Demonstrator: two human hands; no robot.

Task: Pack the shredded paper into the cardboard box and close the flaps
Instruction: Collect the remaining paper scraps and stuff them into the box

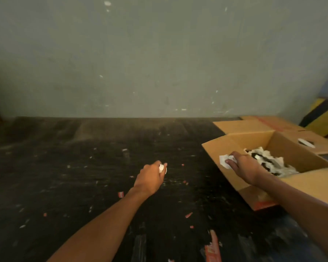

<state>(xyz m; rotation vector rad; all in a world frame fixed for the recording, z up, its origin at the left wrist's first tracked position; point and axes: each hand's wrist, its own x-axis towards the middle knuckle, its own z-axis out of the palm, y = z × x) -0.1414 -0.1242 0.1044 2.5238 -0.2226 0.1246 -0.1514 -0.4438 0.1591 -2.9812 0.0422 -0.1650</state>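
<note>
— Cardboard, right side of the frame: is that the cardboard box (257,140)?

— Yes, at centre right, flaps open. One flap lies toward the left, one toward the wall, another toward the lower right. It stands on a dark, scuffed surface (83,167).

— Where is the shredded paper (269,159)?

— A white crumpled heap lies inside the box, with dark patches among it. Small scraps dot the dark surface across the lower half of the frame.

— And the right hand (244,167)?

— Over the box's left flap, fingers curled around a white wad of paper (226,161).

— The left hand (150,178)?

— Centre of the frame, above the dark surface, well apart from the box. Its fingers pinch a small white piece (162,168).

— Anything else?

— A grey-green wall (159,53) fills the upper half. A yellow-and-black striped object (322,114) sits at the far right edge.
</note>
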